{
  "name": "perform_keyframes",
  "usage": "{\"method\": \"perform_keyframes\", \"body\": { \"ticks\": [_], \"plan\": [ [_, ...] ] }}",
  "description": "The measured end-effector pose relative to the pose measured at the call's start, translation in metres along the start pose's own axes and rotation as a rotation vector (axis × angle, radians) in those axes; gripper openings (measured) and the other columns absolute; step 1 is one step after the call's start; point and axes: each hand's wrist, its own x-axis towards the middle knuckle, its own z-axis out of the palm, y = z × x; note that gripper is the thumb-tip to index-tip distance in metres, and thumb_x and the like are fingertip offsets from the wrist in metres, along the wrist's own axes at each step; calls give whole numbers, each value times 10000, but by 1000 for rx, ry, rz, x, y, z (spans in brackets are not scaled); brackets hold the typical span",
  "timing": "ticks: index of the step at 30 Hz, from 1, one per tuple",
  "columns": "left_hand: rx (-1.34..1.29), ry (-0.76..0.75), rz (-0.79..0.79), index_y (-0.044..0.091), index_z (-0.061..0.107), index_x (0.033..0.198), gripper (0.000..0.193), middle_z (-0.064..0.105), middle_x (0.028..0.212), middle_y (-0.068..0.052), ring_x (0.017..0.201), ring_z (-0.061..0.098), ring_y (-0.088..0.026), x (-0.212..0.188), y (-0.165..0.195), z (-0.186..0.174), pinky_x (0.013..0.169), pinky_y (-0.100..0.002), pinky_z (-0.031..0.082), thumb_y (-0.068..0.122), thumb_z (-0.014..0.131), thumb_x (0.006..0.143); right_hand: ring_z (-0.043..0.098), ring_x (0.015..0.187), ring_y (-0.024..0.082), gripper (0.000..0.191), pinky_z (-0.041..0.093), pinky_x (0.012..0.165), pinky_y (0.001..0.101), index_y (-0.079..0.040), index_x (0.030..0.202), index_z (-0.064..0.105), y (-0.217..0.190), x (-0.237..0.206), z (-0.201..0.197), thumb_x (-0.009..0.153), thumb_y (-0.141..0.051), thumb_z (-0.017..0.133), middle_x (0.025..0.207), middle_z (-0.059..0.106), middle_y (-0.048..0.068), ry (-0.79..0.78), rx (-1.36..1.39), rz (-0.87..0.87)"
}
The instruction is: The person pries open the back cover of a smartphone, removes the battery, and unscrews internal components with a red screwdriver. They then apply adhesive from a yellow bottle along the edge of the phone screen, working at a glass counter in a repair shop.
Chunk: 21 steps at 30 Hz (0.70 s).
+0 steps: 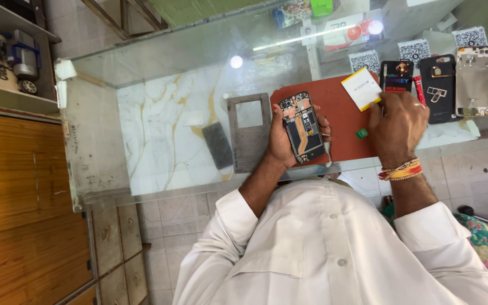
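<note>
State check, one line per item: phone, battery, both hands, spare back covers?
Phone: back off, insides exposed, held in left hand.
Battery: out of the phone, lying on red mat.
Right hand: on the mat, by the battery.
Back covers: loose, flat on the counter.

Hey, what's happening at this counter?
A person at a glass counter holds an opened phone, its back off and insides showing, in the left hand. The right hand rests over a red work mat, beside a flat white battery. More phones and back covers lie to the right.
</note>
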Motion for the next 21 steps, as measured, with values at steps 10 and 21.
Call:
{"method": "perform_keyframes", "body": {
  "ticks": [10, 21],
  "plan": [
    [200, 246, 14, 90, 467, 1504, 867, 612, 1228, -124, 1094, 673, -271, -1, -7, -5, 933, -493, 604, 787, 261, 1032, 659, 879, 326, 141, 528, 778, 442, -20, 994, 641, -78, 31, -17, 907, 20, 745, 978, 719, 116, -173, 628, -345],
    [354, 358, 27, 87, 457, 1512, 900, 609, 1272, -116, 1135, 644, -215, -2, -3, 18, 950, -399, 592, 801, 297, 989, 629, 795, 329, 153, 508, 737, 449, -39, 908, 556, -83, 35, -14, 924, 38, 687, 894, 695, 101, -171, 548, -457]
  ]
}}
